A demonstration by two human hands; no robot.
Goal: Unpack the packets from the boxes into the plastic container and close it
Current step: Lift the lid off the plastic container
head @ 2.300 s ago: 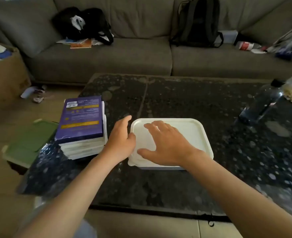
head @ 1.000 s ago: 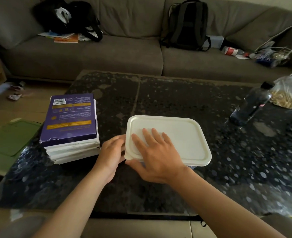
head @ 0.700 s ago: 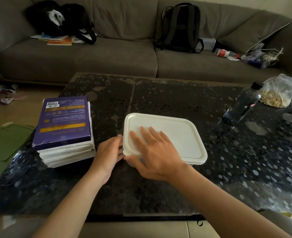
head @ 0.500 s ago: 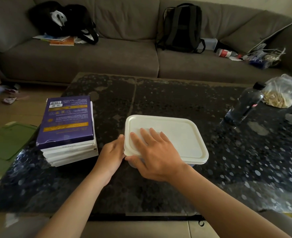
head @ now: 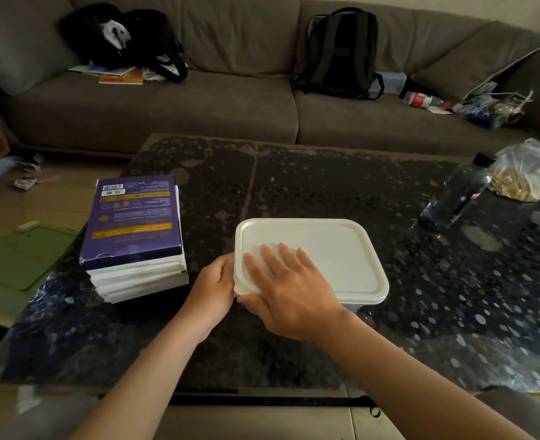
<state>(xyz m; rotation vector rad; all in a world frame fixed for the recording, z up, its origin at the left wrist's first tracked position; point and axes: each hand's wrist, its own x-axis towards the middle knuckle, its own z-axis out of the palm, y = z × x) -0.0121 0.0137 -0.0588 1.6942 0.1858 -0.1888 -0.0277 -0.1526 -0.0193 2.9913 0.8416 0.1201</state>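
A plastic container [head: 352, 305] stands on the dark speckled table [head: 326, 179] with its white lid [head: 335, 249] on top. My right hand [head: 289, 290] lies flat on the lid's near-left part, fingers straight, with the thumb along the near-left corner's rim. My left hand [head: 213, 284] is curled against the container's left side, just under the lid's edge. A stack of flat boxes [head: 132, 223], the top one purple, sits to the left, apart from both hands. The container's contents are hidden by the lid.
A dark water bottle [head: 456, 193] and a clear bag of pale snacks [head: 523, 173] sit at the table's right. A green folder [head: 17, 258] lies beyond the left edge. A grey sofa [head: 224, 100] with a backpack [head: 338, 52] runs behind.
My right hand slid from the lid's middle to its near-left corner and my left hand dropped to the container's left side. Over the last half second both hands stay still.
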